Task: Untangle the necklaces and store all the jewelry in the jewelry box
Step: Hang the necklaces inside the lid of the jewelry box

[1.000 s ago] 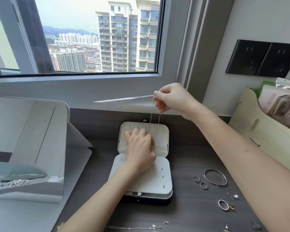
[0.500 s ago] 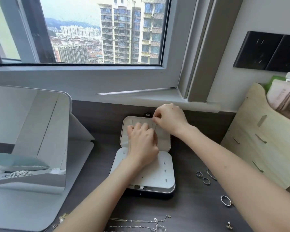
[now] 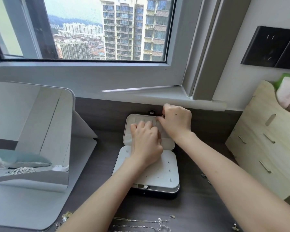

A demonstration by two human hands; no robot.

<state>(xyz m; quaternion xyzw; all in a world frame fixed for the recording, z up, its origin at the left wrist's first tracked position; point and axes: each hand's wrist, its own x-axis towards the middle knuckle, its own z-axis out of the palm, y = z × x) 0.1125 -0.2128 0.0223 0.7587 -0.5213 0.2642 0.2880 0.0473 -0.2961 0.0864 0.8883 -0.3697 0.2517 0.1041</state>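
- The jewelry box [image 3: 157, 173] lies open mid-way along the dark desk [image 3: 208, 206], its lid [image 3: 129, 131] toward the window sill.
- The right hand [image 3: 176, 121], fingers curled, pinches a thin chain [image 3: 162, 116] at the lid's far right corner.
- The left hand [image 3: 146, 141] rests on the lid's lining, fingers bent. I cannot tell whether they grip anything.
- Loose necklaces [image 3: 141, 221] lie at the desk's near edge.
- A mirror [image 3: 30, 131] stands to the left.

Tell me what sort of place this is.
Probably a dressing table in a high-rise flat's bedroom: a standing mirror, an open jewelry box on the dark desk, and a window looking out on tower blocks.
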